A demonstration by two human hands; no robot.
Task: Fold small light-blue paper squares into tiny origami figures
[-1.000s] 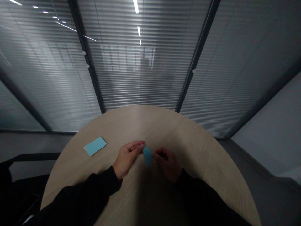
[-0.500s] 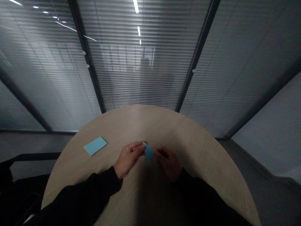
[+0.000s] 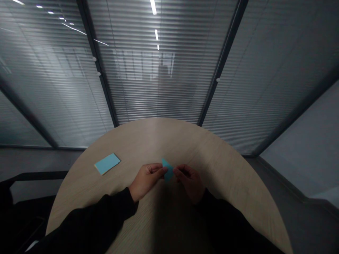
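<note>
A small piece of blue folded paper (image 3: 168,173), shaped roughly like a triangle, is held up above the middle of the table. My left hand (image 3: 147,178) pinches its left edge between thumb and fingers, the thumb lying over the front. At the paper's right corner, the fingertips of my right hand (image 3: 189,181) are closed in a pinch; that hand is in shadow and its grip is partly hidden. Off to the left lies a pad of blue sticky notes (image 3: 107,164), apart from both hands.
The round wooden table (image 3: 233,197) fills the lower view. Behind it stand glass panels with blinds (image 3: 159,95) and dark frames. A dark chair (image 3: 34,176) is at the left edge, and a pale wall (image 3: 307,148) at the right.
My left thumb has slid from the paper's upper corner down to the middle of its left side. The paper has turned slightly. My right hand stays nearly in place.
</note>
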